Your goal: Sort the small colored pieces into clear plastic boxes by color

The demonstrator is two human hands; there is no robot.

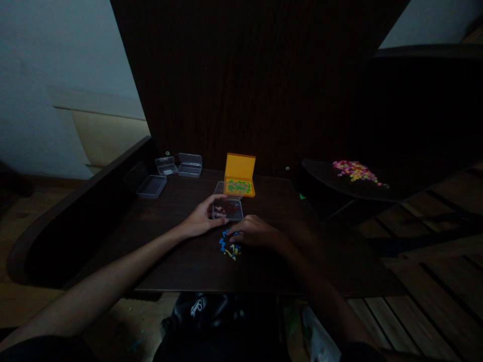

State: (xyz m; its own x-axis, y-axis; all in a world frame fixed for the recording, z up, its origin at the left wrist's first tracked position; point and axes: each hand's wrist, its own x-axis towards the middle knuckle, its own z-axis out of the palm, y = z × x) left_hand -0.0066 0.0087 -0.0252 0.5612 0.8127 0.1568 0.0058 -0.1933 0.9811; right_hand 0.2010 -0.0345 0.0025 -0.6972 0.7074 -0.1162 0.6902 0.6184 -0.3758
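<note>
My left hand (pixel 206 215) grips the left side of a clear plastic box (pixel 236 210), thumb at the front edge and fingers along the far side. The box stands with its hinged lid tipped back, and small dark reddish bits lie inside. Just in front of it, my right hand (pixel 253 232) is closed over a small pile of blue pieces (pixel 222 243) and pale yellow pieces (pixel 229 254), fingertips bent down among them. Whatever is between those fingertips is too small to make out. Behind the clear box, a yellow box (pixel 240 168) stands with its lid up, holding green and pinkish pieces.
Three more clear boxes with raised lids stand at the back left: a larger one (pixel 152 186) and two smaller ones (pixel 189 170), (pixel 166 166). On a dark curved surface at the right lies a heap of pink and yellow pieces (pixel 354 171). A dark panel rises behind the table (pixel 173 266).
</note>
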